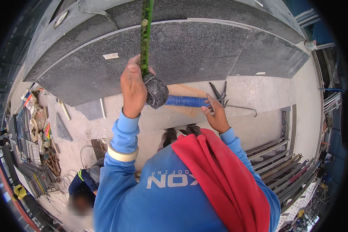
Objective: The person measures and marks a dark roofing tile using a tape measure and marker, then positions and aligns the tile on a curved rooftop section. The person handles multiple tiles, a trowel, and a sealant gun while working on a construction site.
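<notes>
1. The black tape measure (156,91) is in the left hand (134,87), its fingers closed around the case; its green blade (145,36) runs up past the dark panel (205,50) to the top of the view.
2. The right hand (217,116), fingers parted and bent, is at the blue tube's (185,101) right end; whether they touch, I cannot tell.
3. Beneath the tube lies a brown sheet (187,89); black-handled pliers (222,99) lie just beyond that hand; a co-worker (82,185) is at lower left.

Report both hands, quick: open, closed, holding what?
Left hand: closed on the black tape measure, green blade out.
Right hand: open, fingers parted near the blue cylinder; contact cannot be told.
</notes>
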A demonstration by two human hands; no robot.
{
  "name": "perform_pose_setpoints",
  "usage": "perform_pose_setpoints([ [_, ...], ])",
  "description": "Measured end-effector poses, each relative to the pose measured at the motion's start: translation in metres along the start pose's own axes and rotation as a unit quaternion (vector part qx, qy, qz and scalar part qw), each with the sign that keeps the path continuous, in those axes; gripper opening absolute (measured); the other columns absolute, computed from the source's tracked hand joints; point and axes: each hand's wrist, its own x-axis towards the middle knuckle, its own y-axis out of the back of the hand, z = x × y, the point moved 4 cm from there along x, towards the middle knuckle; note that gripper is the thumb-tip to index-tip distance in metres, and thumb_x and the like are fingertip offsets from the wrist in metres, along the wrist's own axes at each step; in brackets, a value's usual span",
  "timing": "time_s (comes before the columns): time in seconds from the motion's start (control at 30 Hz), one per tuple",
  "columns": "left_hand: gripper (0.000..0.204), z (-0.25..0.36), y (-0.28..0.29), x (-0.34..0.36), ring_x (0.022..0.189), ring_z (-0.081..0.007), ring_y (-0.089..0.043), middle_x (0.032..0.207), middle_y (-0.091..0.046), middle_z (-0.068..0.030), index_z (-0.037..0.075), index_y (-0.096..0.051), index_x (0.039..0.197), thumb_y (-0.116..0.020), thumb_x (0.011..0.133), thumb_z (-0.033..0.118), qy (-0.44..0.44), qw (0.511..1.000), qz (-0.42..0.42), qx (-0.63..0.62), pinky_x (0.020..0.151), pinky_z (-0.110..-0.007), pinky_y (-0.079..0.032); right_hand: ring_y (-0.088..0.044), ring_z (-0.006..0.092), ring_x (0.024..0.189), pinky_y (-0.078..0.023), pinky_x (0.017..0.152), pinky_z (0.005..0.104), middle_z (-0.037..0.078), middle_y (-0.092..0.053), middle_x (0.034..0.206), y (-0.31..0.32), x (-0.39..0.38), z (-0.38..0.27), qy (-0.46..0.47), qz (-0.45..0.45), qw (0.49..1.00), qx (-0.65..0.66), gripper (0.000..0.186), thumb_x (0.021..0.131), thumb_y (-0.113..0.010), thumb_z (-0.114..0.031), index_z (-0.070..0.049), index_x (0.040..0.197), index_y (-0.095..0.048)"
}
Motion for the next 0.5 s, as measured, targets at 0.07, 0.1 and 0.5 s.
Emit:
perform_pose_setpoints([
  [0.07, 0.085, -0.051, -0.051, -0.049, 0.073, -0.0129, -0.062, 0.086, -0.064, -0.0115, -0.003, -0.039, 0.145, -0.02, 0.101, 0.067, 0.092, 0.993, -0.068, -0.026, 0.065, -0.026, -0.048, -0.063, 0.0235, 0.09, -0.051, 0.072, 0.0333, 0.016, -0.063, 0.119, 0.01, -0.006, 0.015, -0.056, -0.007, 0.997, -0.054, 0.062, 0.089, -0.074, -0.022, 0.001, 0.142, -0.051],
  [0.1, 0.083, -0.07, -0.075, -0.072, 0.078, -0.0145, -0.063, 0.089, -0.065, -0.0137, 0.0, -0.034, 0.151, -0.019, 0.102, 0.066, 0.113, 0.987, -0.097, -0.061, 0.071, -0.028, -0.048, -0.063, 0.024, 0.094, -0.051, 0.073, 0.0337, 0.016, -0.062, 0.122, 0.016, -0.007, 0.018, -0.045, 0.015, 0.996, -0.073, 0.062, 0.089, -0.074, -0.024, -0.001, 0.142, -0.052],
  [0.5, 0.077, -0.108, -0.037, -0.123, 0.059, -0.0152, -0.058, 0.063, -0.059, -0.0075, -0.002, -0.046, 0.146, -0.035, 0.103, 0.062, 0.135, 0.954, -0.13, 0.233, 0.056, -0.032, -0.046, -0.056, 0.0335, 0.118, -0.046, 0.099, 0.0506, 0.018, -0.058, 0.124, -0.04, 0.049, 0.117, 0.103, -0.222, 0.903, -0.354, 0.065, 0.082, -0.075, -0.024, -0.006, 0.14, -0.051],
])
